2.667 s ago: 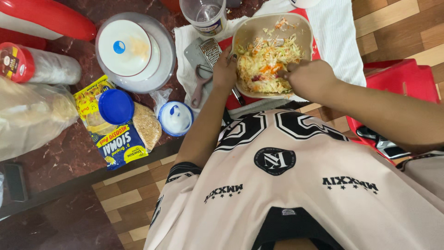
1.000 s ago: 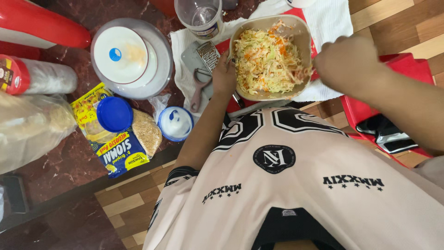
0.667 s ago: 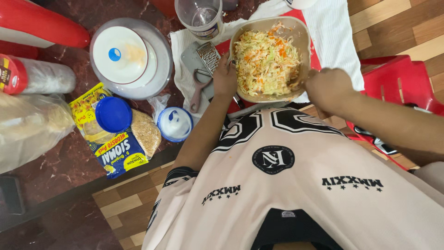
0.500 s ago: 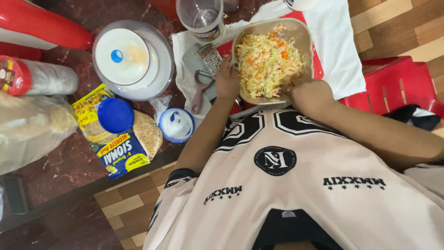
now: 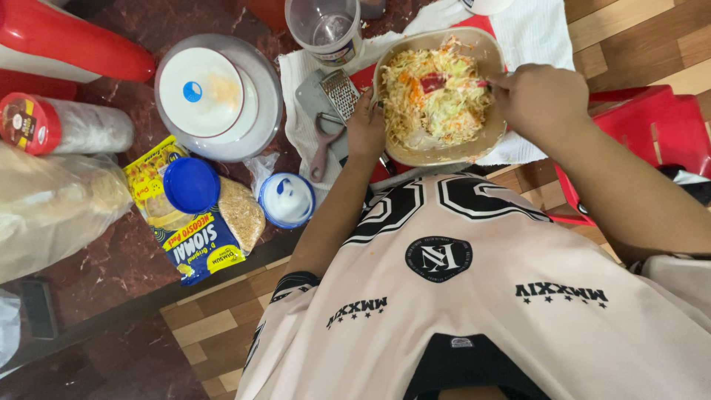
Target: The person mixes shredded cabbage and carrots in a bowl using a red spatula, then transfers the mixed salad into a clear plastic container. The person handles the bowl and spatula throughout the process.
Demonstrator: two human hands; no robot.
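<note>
Mixing is the step in hand, judged from the spoon sunk in shredded vegetables. At nine o'clock lies a red-capped cylindrical jar (image 5: 70, 127) on its side, beside a soft clear plastic bag (image 5: 52, 215). Toward ten o'clock stands a round grey container with a white lid (image 5: 218, 96); below it, a glossy yellow and blue food packet (image 5: 194, 230) carries a blue lid (image 5: 191, 184), with a small white and blue cup (image 5: 286, 200) just beside. At twelve o'clock a metal grater (image 5: 339, 94) rests on a white cloth (image 5: 541, 30). The left hand (image 5: 366, 132) clasps the near rim of the beige rounded bowl (image 5: 485, 141), steadying it. The salad (image 5: 437, 100), stringy and pale with orange flecks, fills the bowl. The right hand (image 5: 539, 100), at one o'clock, is closed around a red spoon (image 5: 435, 81). Continued turning would call for a firm hold on the rim.
</note>
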